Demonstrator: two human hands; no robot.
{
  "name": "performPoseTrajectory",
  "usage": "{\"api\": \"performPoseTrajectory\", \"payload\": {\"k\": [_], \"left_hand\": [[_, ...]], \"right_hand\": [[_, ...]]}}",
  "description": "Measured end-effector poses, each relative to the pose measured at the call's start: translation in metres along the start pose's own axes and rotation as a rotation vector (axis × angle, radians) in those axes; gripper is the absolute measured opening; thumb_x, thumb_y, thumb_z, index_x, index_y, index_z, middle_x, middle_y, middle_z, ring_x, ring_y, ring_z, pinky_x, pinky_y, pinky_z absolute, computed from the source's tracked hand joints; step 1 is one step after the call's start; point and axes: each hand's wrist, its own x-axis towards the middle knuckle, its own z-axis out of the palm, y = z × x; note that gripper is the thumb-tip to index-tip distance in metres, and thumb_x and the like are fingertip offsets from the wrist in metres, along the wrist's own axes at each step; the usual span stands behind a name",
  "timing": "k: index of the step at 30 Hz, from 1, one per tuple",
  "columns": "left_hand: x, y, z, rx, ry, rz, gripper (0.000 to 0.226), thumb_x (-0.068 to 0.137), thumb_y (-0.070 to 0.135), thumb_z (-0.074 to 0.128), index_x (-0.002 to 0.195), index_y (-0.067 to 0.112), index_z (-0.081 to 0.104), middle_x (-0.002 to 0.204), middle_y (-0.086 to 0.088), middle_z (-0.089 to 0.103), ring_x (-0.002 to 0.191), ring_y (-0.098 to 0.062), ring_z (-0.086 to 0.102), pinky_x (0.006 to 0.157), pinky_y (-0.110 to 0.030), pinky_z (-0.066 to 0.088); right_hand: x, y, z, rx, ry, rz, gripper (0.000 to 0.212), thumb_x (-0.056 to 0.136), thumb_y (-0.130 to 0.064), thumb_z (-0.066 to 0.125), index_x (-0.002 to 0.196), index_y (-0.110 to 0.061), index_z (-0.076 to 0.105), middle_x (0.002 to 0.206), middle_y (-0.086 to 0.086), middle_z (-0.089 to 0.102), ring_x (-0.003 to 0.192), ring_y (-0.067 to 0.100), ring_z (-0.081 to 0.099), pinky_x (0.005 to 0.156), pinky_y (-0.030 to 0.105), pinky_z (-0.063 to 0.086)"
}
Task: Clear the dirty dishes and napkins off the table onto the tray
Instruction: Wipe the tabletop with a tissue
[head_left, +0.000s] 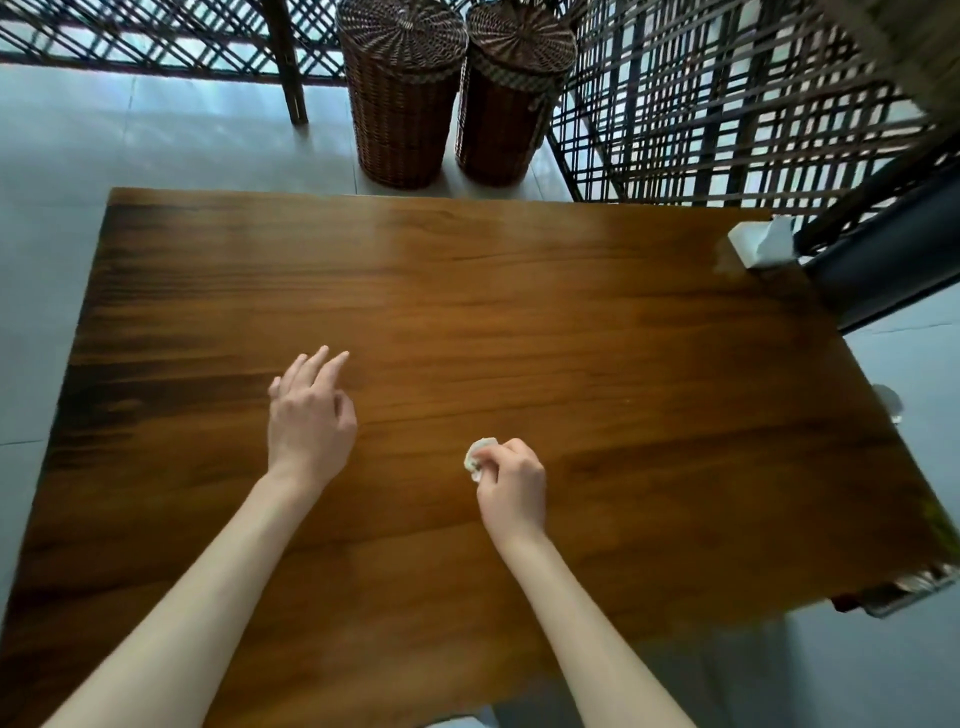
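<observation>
Wicker baskets, two of them, are standing side by side on the tiled floor just beyond the far edge of the counter (519, 322), the left basket (400, 93) and the right basket (511, 98) touching or nearly so, both wearing woven lids, so their contents cannot be told. At the far right corner of the counter a white tissue box (753, 247) is sitting with a tissue sticking up from its top. Off the near right edge, a metallic rim is peeking out, too cut off to identify.

The napkin (479, 454) is showing as a small, crumpled white wad, sitting near the middle of the counter toward the near side, mostly hidden inside the fingers holding it.

The left hand (311, 415) is hovering over or resting lightly on the wood left of centre, its fingers spread loosely and stretched toward the far side, holding nothing. The right hand (511, 486) is lying just right of it, fingers curled tight and pinching the napkin against the counter.
</observation>
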Motion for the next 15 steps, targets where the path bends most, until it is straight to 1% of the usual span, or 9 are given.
{"api": "performPoseTrajectory", "payload": {"k": [4, 6, 7, 8, 9, 13, 15], "left_hand": [[-0.016, 0.009, -0.003, 0.005, -0.005, 0.028, 0.046, 0.089, 0.005, 0.051, 0.135, 0.010, 0.049, 0.143, -0.012, 0.043, 0.137, -0.029, 0.031, 0.113, -0.048, 0.019], [-0.024, 0.015, -0.001, -0.002, -0.005, 0.030, 0.046, 0.088, 0.004, 0.051, 0.134, 0.010, 0.050, 0.143, -0.012, 0.044, 0.137, -0.029, 0.032, 0.113, -0.048, 0.019], [-0.027, 0.019, 0.000, -0.005, -0.003, 0.033, 0.046, 0.088, 0.003, 0.051, 0.134, 0.010, 0.050, 0.143, -0.012, 0.044, 0.137, -0.029, 0.032, 0.113, -0.048, 0.019], [-0.030, 0.023, 0.002, -0.007, -0.002, 0.038, 0.046, 0.088, 0.003, 0.052, 0.134, 0.010, 0.050, 0.143, -0.012, 0.044, 0.137, -0.029, 0.032, 0.113, -0.048, 0.019], [-0.033, 0.027, 0.004, -0.010, -0.001, 0.042, 0.046, 0.088, 0.003, 0.052, 0.134, 0.010, 0.051, 0.143, -0.012, 0.044, 0.137, -0.029, 0.032, 0.113, -0.048, 0.019], [-0.043, 0.052, 0.013, -0.022, -0.002, 0.054, 0.046, 0.088, 0.003, 0.052, 0.134, 0.010, 0.050, 0.142, -0.012, 0.044, 0.137, -0.029, 0.032, 0.113, -0.047, 0.019], [-0.049, 0.066, 0.018, -0.027, 0.006, 0.055, 0.046, 0.088, 0.003, 0.053, 0.134, 0.010, 0.051, 0.142, -0.012, 0.045, 0.136, -0.029, 0.033, 0.113, -0.047, 0.019]], "right_hand": [[-0.008, 0.006, -0.016, -0.015, -0.013, 0.046, 0.022, 0.086, 0.002, 0.055, 0.089, -0.013, 0.072, 0.087, 0.004, 0.062, 0.085, 0.014, 0.055, 0.065, 0.023, 0.052], [-0.009, 0.010, -0.024, -0.006, -0.002, 0.058, 0.024, 0.087, 0.003, 0.054, 0.089, -0.013, 0.072, 0.084, 0.002, 0.058, 0.084, 0.014, 0.053, 0.063, 0.014, 0.043], [-0.008, 0.012, -0.028, 0.006, 0.013, 0.061, 0.025, 0.086, 0.004, 0.053, 0.088, -0.012, 0.072, 0.082, -0.001, 0.056, 0.083, 0.013, 0.051, 0.062, 0.011, 0.039], [-0.008, 0.013, -0.032, 0.014, 0.025, 0.062, 0.025, 0.086, 0.005, 0.053, 0.088, -0.012, 0.072, 0.081, -0.001, 0.055, 0.083, 0.013, 0.050, 0.062, 0.011, 0.038], [-0.007, 0.015, -0.037, 0.018, 0.033, 0.058, 0.025, 0.086, 0.005, 0.053, 0.088, -0.012, 0.072, 0.082, 0.000, 0.056, 0.083, 0.013, 0.051, 0.063, 0.013, 0.040], [-0.002, 0.030, -0.057, 0.039, 0.062, 0.043, 0.024, 0.086, 0.005, 0.054, 0.089, -0.011, 0.072, 0.087, 0.006, 0.061, 0.087, 0.019, 0.055, 0.068, 0.028, 0.052], [0.002, 0.042, -0.068, 0.035, 0.064, 0.036, 0.023, 0.086, 0.004, 0.055, 0.090, -0.011, 0.072, 0.088, 0.007, 0.062, 0.088, 0.019, 0.056, 0.070, 0.032, 0.054]]}}
